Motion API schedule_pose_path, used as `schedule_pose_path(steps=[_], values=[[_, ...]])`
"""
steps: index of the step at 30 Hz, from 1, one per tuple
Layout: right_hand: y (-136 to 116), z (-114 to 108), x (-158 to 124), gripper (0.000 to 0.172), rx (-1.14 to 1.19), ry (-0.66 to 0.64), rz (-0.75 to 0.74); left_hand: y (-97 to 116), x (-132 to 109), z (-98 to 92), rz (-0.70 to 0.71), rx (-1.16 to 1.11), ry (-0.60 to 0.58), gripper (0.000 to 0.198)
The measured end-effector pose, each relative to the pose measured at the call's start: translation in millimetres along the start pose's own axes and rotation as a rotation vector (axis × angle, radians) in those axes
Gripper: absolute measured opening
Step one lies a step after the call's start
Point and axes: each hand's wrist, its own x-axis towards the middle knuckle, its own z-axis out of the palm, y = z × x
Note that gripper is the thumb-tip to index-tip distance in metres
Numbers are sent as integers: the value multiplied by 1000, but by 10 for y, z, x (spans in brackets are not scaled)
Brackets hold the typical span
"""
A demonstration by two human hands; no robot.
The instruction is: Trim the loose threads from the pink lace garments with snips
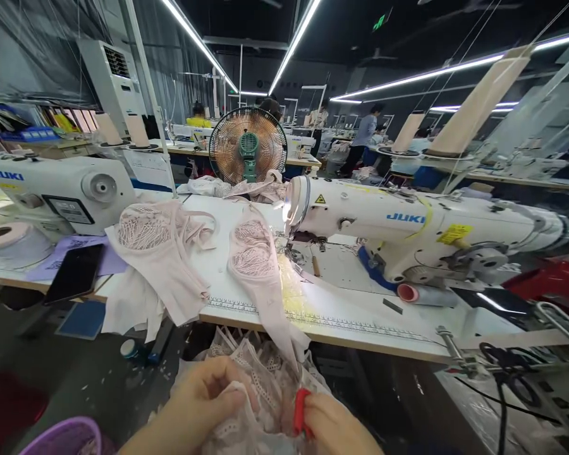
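Low in the view, my left hand (213, 398) pinches the edge of a pale pink lace garment piece (260, 373), thumb against fingers. To its right, my right hand (332, 420) is closed on red-handled scissors (301, 411); the blades are mostly hidden by cloth and fingers. A pale pink bra (253, 256) lies on the sewing table (341, 322), and its wing hangs over the front edge down to the lace near my hands. Further left, another pink bra (146, 234) is draped over the edge. The sewing machine's needle area (289, 243) is lit.
A white JUKI sewing machine (360, 215) stands on the right, another (57, 189) on the left. A black phone (76, 272) overhangs the table edge. Behind stands a large fan (248, 145). A purple bin (66, 436) is at lower left, a metal frame (516, 354) at right. People work further back.
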Motion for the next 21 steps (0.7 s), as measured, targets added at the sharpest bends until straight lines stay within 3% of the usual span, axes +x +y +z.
schedule_pose_path(steps=[2,5,10,21], values=[[-113,-268,93,21,-1,-133,252,48,-1,58,-19,15,-14,30],[-245,-560,223,29,-24,-268,390,143,9,140,-67,75,-44,27],[-266,-695,309,28,-4,-357,419,236,53,205,-158,221,-57,22],[-194,-745,349,18,-17,-363,406,230,157,203,-223,382,-90,17]])
